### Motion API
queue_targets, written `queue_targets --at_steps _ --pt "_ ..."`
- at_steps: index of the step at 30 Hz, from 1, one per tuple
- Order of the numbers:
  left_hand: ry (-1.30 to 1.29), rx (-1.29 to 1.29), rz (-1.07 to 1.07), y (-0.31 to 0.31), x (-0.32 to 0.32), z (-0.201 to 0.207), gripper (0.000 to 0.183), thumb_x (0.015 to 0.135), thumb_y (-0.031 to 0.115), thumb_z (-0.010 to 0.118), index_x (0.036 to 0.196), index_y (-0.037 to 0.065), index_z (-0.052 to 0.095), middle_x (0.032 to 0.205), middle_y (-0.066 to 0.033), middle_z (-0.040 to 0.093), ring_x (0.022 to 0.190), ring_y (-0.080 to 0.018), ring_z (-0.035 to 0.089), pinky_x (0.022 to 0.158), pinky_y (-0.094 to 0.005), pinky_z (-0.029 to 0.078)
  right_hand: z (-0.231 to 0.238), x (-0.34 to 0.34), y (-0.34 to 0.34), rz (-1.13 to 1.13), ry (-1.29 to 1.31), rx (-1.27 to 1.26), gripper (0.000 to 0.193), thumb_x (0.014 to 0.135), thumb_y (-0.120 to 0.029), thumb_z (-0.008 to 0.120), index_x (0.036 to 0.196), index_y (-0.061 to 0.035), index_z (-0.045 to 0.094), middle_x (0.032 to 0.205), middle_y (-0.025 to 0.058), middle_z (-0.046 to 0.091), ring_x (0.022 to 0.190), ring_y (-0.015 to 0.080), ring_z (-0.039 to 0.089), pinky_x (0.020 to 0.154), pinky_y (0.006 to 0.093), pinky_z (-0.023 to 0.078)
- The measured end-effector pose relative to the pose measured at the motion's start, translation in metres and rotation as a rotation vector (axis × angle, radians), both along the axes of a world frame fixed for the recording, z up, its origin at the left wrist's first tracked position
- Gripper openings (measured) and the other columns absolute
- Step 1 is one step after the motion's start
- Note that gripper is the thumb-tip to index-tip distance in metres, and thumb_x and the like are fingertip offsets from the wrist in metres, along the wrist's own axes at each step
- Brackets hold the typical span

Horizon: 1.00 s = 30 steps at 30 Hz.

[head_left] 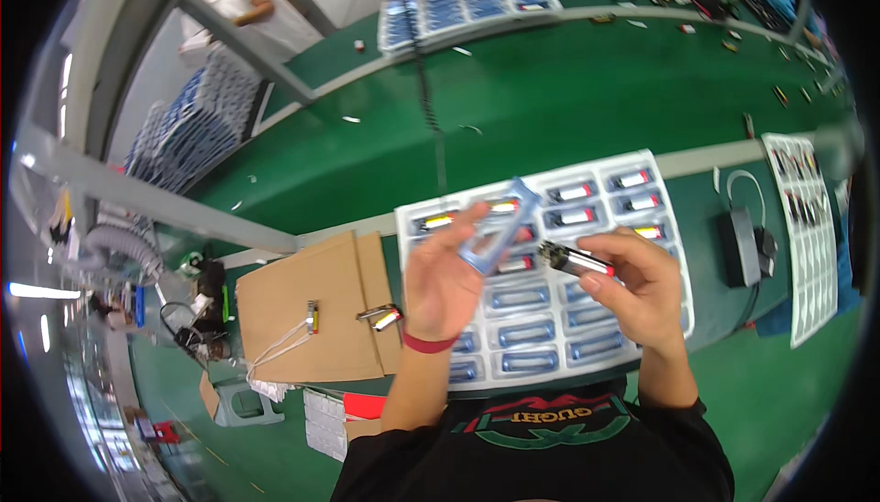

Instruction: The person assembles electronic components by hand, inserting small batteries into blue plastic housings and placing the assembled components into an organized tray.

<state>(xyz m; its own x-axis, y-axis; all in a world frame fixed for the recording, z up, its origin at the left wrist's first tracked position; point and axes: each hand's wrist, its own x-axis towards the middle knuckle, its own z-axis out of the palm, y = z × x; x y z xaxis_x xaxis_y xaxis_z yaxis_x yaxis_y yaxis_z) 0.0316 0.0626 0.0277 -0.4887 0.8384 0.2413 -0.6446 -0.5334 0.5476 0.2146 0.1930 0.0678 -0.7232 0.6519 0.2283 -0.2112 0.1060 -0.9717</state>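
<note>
My left hand [442,286], with a red band at the wrist, holds up a clear blue plastic casing [495,238] between thumb and fingers. In my right hand [643,284] a small battery assembly [579,261], dark with a red end and a rough black tip, is pinched by the fingertips. The two parts are close but apart. Both hands are above a white compartment tray [577,175]. Several far compartments hold battery assemblies in blue casings; nearer ones show blue casings without batteries. My hands hide part of the tray.
Left of the tray lies cardboard [302,300] with a wired battery piece [313,317] and another small assembly [387,319]. At right are a black power adapter [738,247] and a second white tray [807,264]. Across the green bench, a person sits behind another tray [477,7].
</note>
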Motion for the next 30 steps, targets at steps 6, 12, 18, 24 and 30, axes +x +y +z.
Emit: queue_targets --at_steps 6,12,18,24,30 --pt "-0.156 -0.101 0.023 0.001 0.005 -0.008 0.051 0.097 0.014 0.050 0.144 0.005 0.032 0.132 -0.0076 0.049 0.108 -0.0299 0.060 0.081 -0.0364 0.055 -0.008 0.007 -0.001 0.042 -0.084 -0.044 0.029 0.073 0.006 0.073 0.102 0.0041 0.066 0.086 0.0063 0.059 0.077 0.0109 0.057 0.067 0.0206 0.047" --pt "-0.152 -0.130 0.085 0.003 -0.002 -0.012 0.051 0.092 0.006 0.056 0.139 0.001 0.039 0.127 -0.0105 0.056 0.111 -0.0265 0.058 0.096 -0.0365 0.048 -0.023 0.009 0.010 -0.016 -0.090 -0.066 0.026 0.075 0.008 0.069 0.100 0.0051 0.066 0.087 0.0081 0.059 0.073 0.0111 0.060 0.061 0.0216 0.049" --pt "-0.216 -0.077 -0.138 0.008 0.014 0.000 0.061 0.085 -0.004 0.058 0.141 0.002 0.035 0.125 -0.0086 0.055 0.115 -0.0182 0.054 0.099 -0.0324 0.042 -0.015 0.008 0.012 -0.083 0.009 -0.182 0.028 0.077 0.005 0.068 0.104 0.0055 0.062 0.083 0.0075 0.061 0.063 0.0106 0.060 0.053 0.0210 0.048" --pt "-0.058 -0.206 -0.125 0.002 0.021 -0.008 0.054 0.082 -0.006 0.064 0.131 0.002 0.043 0.118 -0.0129 0.059 0.110 -0.0210 0.059 0.095 -0.0355 0.047 -0.011 0.009 0.002 -0.157 0.116 -0.232 0.024 0.080 0.000 0.066 0.104 0.0044 0.062 0.080 0.0064 0.062 0.060 0.0106 0.057 0.050 0.0219 0.046" --pt "0.412 -0.503 0.276 0.005 0.017 0.008 0.041 0.076 -0.016 0.064 0.109 0.000 0.046 0.118 -0.0233 0.059 0.108 -0.0298 0.062 0.088 -0.0361 0.055 0.002 -0.025 0.008 0.010 0.198 -0.074 0.028 0.079 0.004 0.071 0.106 0.0013 0.066 0.086 0.0037 0.059 0.068 0.0058 0.054 0.057 0.0199 0.041"
